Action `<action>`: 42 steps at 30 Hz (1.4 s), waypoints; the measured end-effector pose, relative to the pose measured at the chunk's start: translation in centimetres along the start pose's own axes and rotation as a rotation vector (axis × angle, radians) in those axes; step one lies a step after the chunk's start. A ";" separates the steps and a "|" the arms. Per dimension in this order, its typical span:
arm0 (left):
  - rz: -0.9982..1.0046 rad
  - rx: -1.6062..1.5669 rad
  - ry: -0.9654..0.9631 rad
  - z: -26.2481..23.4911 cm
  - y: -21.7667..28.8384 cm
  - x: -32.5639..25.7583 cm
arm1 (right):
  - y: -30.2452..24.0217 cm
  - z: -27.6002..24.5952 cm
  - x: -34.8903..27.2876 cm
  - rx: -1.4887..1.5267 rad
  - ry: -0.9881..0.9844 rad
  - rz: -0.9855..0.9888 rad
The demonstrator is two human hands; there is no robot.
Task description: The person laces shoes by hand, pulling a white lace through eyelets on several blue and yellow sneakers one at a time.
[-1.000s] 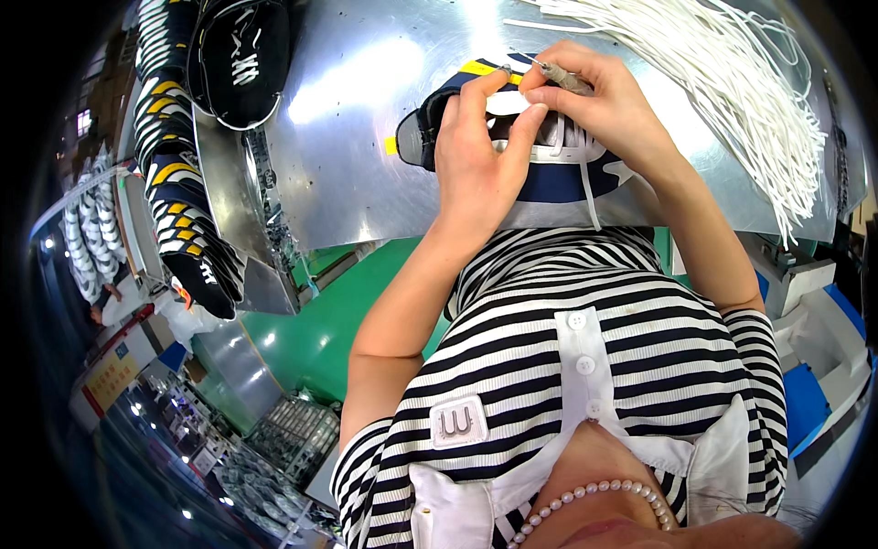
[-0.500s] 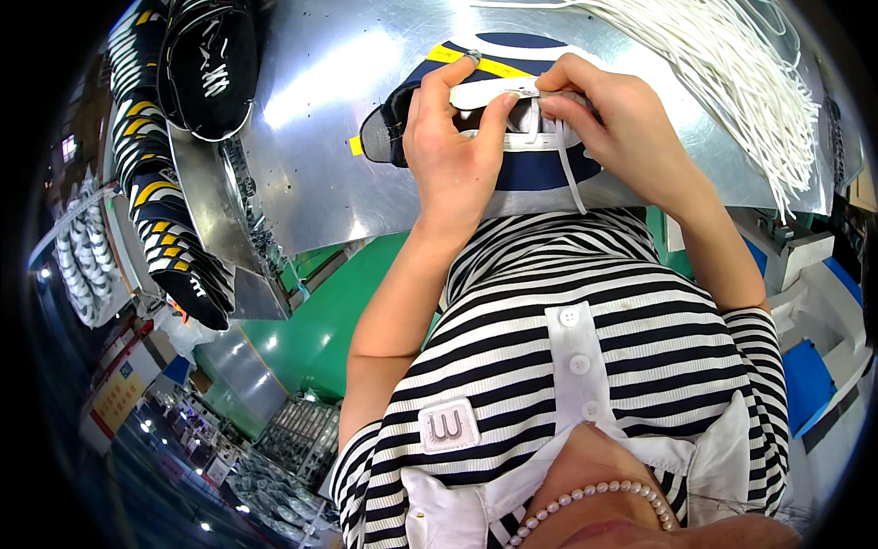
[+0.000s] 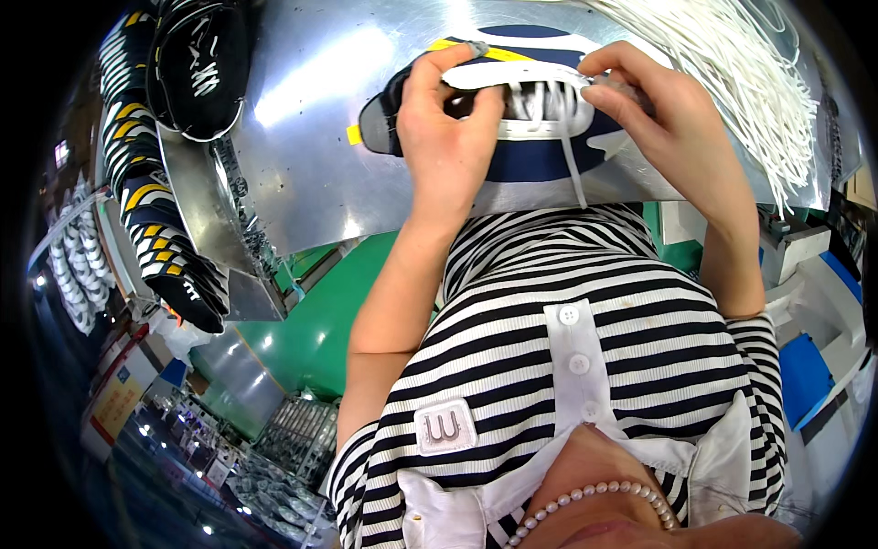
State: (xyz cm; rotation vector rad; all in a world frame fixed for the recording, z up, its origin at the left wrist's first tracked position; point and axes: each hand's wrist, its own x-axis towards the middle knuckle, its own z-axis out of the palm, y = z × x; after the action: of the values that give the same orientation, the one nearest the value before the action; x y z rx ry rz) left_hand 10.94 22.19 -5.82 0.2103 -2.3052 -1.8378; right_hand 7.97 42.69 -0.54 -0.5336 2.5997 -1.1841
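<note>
A navy shoe upper (image 3: pixel 535 165) with white trim and a yellow stripe lies sideways on the metal table, its grey-lined heel end to the left. My left hand (image 3: pixel 443 137) grips it by the white eyelet edge, the thumb inside the opening and the fingers over the far side. A white shoelace (image 3: pixel 573 165) runs through some eyelets, and one end hangs down over the near side. At the right end of the eyelet row, my right hand (image 3: pixel 672 114) has thumb and forefinger pinched together. What lies between those fingertips is too small to make out, perhaps lace.
Loose white laces (image 3: pixel 732 82) form a big bundle at the table's far right. On the left stands a black shoe upper (image 3: pixel 199 73) with white stitching, beside a long stacked row of uppers (image 3: pixel 151 197). The metal table (image 3: pixel 311 183) ends just before my body.
My right hand has moved right along the eyelet row, away from my left hand. The left keeps its grip, with its thumb now deeper in the opening.
</note>
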 end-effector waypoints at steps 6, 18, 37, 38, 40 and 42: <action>-0.162 -0.177 -0.070 -0.6 1.4 0.6 | 3.9 3.5 1.0 -0.116 0.352 -0.010; 0.482 0.642 -0.254 1.1 2.7 -0.7 | 2.7 4.2 -3.1 0.016 0.183 0.032; 0.436 0.579 -0.131 1.0 2.8 0.9 | 3.1 4.5 -5.1 0.042 -0.135 -0.340; 0.428 0.591 -0.078 0.6 3.2 1.0 | 2.3 4.3 -6.0 0.148 -0.152 -0.320; 0.536 0.604 -0.060 0.2 3.9 1.0 | 2.2 2.2 -5.9 0.333 0.044 -0.148; 0.694 0.651 -0.073 0.4 5.2 0.7 | 2.3 1.6 -3.5 0.484 0.377 -0.098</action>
State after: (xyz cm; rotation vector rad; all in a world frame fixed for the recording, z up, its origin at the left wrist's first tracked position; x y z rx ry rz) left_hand 10.22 23.57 -0.76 -0.5174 -2.4925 -0.7619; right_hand 11.18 44.45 -3.15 -0.3634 2.4404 -2.0367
